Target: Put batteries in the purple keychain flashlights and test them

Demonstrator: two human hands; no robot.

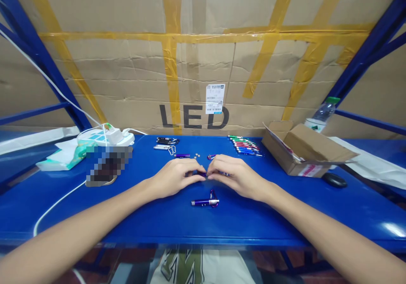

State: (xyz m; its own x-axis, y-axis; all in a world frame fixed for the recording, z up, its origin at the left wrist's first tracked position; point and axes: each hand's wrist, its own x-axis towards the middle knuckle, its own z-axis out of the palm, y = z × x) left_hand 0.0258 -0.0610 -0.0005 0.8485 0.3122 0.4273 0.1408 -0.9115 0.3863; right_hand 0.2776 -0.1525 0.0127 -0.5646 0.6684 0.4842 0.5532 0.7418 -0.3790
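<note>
My left hand (176, 177) and my right hand (233, 175) meet fingertip to fingertip over the blue table (133, 208), pinching a small purple keychain flashlight part (203, 174) between them; most of it is hidden by my fingers. Just in front of my hands lies a complete purple keychain flashlight (205, 201) with its clip. Behind my hands sit another purple tube (182, 155), a purple clip piece (211, 156) and several small button batteries (197, 155).
A row of coloured flashlights (245, 144) lies at the back right beside an open cardboard box (304, 150). Black and silver flashlights (166, 143) lie at back centre. A white power strip (106, 137), tissue pack (63, 156), black mouse (334, 180) and bottle (322, 114) stand around.
</note>
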